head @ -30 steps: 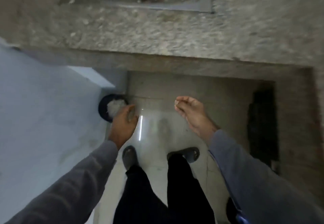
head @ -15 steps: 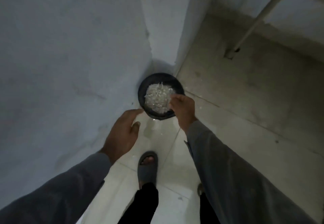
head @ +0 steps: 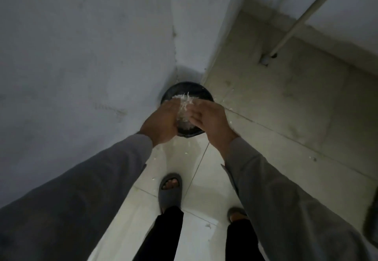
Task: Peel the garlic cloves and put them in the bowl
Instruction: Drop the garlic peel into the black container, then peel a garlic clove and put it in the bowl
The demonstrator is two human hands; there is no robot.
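Note:
A round black bin point(head: 189, 89) stands on the floor in the wall corner, with a heap of pale garlic peels point(head: 185, 105) inside. Both my hands hover close together just above it. My left hand point(head: 161, 120) shows its back, fingers reaching down toward the peels. My right hand point(head: 210, 120) is beside it, fingers loosely bent toward the left hand. I see nothing gripped in either hand. No garlic cloves or bowl are in view.
Grey walls point(head: 81, 56) close in on the left and behind the bin. A white pipe point(head: 296, 21) runs down to the tiled floor point(head: 276, 107) at upper right. My feet in grey slippers point(head: 170, 191) stand on pale tiles with a few peel scraps.
The view swung from the counter and sink down to the corner bin. My right hand reached over the bin first, then my left hand moved up beside it over the peels.

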